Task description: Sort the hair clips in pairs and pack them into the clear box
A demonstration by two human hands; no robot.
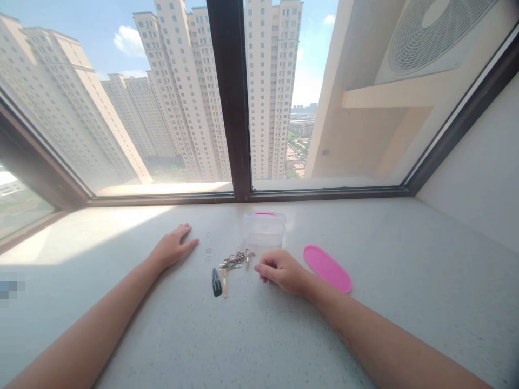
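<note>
My left hand (172, 249) lies flat and released on the sill (385, 302), near small rings (208, 250). My right hand (284, 272) is curled just right of the clips (232, 262); I cannot tell whether it grips anything. The tub (264, 231) stands just behind them, and the lid (327, 268) lies beside my right wrist.

**WINDOW BAY: SURROUNDINGS**

A pale speckled stone sill (405, 281) fills the lower frame. Above it, a dark brown window frame (229, 97) divides two glass panes. Beige high-rise towers (182, 81) show at upper left and a white outdoor fan unit (430, 38) at upper right. A plain white wall (482, 162) stands at right. Sunlight strikes the sill at left.
</note>
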